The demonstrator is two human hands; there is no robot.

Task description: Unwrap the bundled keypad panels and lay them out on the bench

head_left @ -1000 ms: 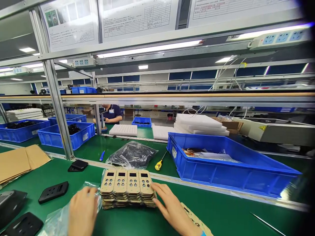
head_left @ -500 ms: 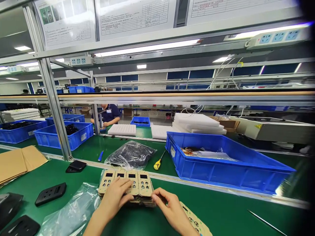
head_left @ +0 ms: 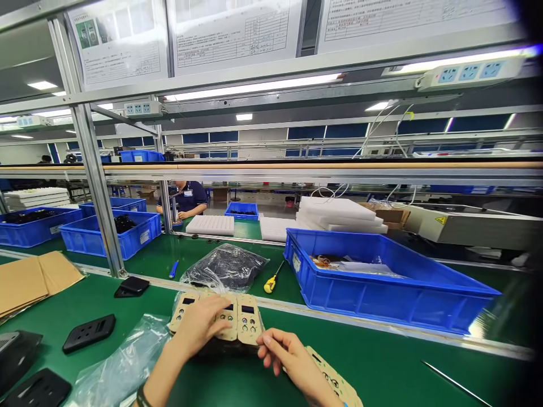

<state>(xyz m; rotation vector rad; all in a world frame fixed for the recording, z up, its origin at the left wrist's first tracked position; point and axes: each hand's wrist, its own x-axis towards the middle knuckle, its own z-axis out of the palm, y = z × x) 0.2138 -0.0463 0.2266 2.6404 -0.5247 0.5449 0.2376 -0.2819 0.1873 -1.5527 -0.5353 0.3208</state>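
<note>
A row of stacked beige panels [head_left: 248, 319], with dark windows and small round holes, lies on the green table [head_left: 237, 376]. My left hand [head_left: 201, 325] rests over the left and middle panels, fingers spread, hiding part of them. At the row's lower right corner is my right hand [head_left: 275, 350], thumb and index finger pinched together; whatever is between them is too small to tell. Another beige panel [head_left: 333, 376] lies partly under my right forearm. Left of the row, a clear plastic bag [head_left: 127, 362] spreads over the table.
Behind the panels are a bagged black item [head_left: 227, 265], a yellow screwdriver [head_left: 270, 282] and a large blue bin [head_left: 382, 288]. Black covers [head_left: 89, 333] lie left, a metal rod [head_left: 452, 381] right. A person [head_left: 190, 198] sits across the line.
My left hand has moved slightly left and up over the panels. My right hand has shifted a little left and down, its lower fingers now showing.
</note>
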